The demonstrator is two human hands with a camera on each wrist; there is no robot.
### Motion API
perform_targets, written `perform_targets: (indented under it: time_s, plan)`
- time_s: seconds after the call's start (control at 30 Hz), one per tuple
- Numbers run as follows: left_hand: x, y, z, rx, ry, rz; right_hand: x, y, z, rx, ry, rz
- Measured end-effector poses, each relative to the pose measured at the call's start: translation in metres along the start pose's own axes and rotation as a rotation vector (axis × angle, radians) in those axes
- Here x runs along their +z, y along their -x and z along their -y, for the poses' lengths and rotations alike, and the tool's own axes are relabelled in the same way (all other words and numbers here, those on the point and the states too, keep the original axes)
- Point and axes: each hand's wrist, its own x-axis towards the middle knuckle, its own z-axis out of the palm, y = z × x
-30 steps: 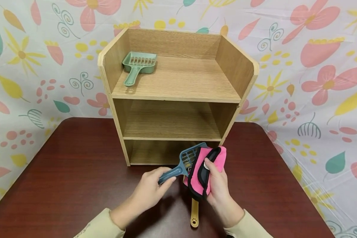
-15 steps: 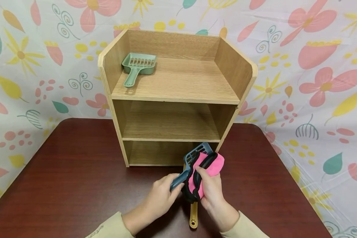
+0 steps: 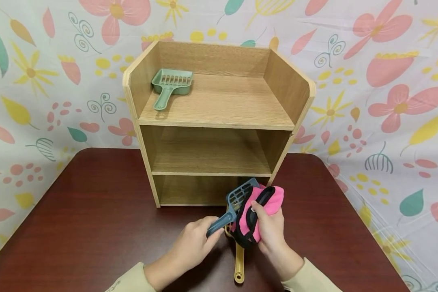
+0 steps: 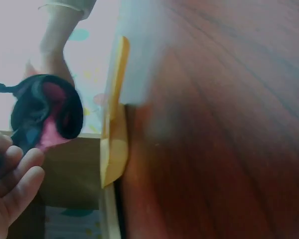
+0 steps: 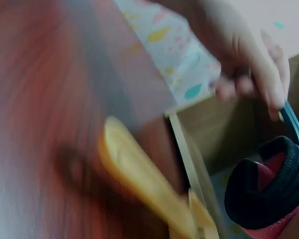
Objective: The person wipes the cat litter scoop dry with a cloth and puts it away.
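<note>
In the head view my left hand (image 3: 193,243) grips the handle of a blue slotted litter scoop (image 3: 222,223), its head pointing up and away to the right. My right hand (image 3: 271,233) holds a folded pink cloth with black edging (image 3: 276,199), thumb on top. The cloth overlaps the right side of the scoop's head. Below both lies a yellow litter scoop (image 3: 239,263) with a paw-shaped cutout in its handle; its head is mostly hidden. Both wrist views also show the yellow scoop (image 4: 114,149) and the cloth's dark rolled edge (image 5: 261,199).
A wooden shelf unit (image 3: 215,123) with three levels stands at the back of the dark red table (image 3: 95,227). On its top level, at the left, a green litter scoop (image 3: 163,99) rests in a matching green tray (image 3: 182,90). A flower-patterned curtain (image 3: 350,101) hangs behind.
My left hand has moved right with the blue scoop, bringing it closer under the cloth. The scoop's head tilted at half a second ago and shows flatter now. The right hand still holds the cloth.
</note>
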Motion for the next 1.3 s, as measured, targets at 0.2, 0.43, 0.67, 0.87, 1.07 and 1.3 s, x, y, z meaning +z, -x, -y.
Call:
perform_targets:
  time_s: [0.2, 0.43, 0.67, 0.87, 1.07, 1.3]
  plan:
    - [-0.011, -0.002, -0.001, -0.090, 0.070, 0.056, -0.007, -0.006, 0.001, -0.096, 0.093, -0.053]
    - [-0.001, -0.002, -0.003, -0.107, 0.068, 0.000, 0.003, 0.002, 0.002, -0.020, -0.123, -0.028]
    - [0.013, 0.002, -0.002, -0.031, 0.048, -0.107, 0.015, 0.018, 0.000, 0.123, -0.208, 0.058]
    - [0.017, 0.001, 0.004, 0.070, 0.023, -0.128, 0.015, 0.021, -0.003, 0.172, -0.233, 0.131]
    - [0.009, -0.001, 0.005, 0.119, 0.016, -0.084, 0.007, 0.013, 0.001, 0.110, -0.171, 0.070]
    - [-0.003, -0.002, 0.005, 0.087, 0.039, -0.024, -0.003, 0.003, 0.002, 0.022, -0.077, 0.011]
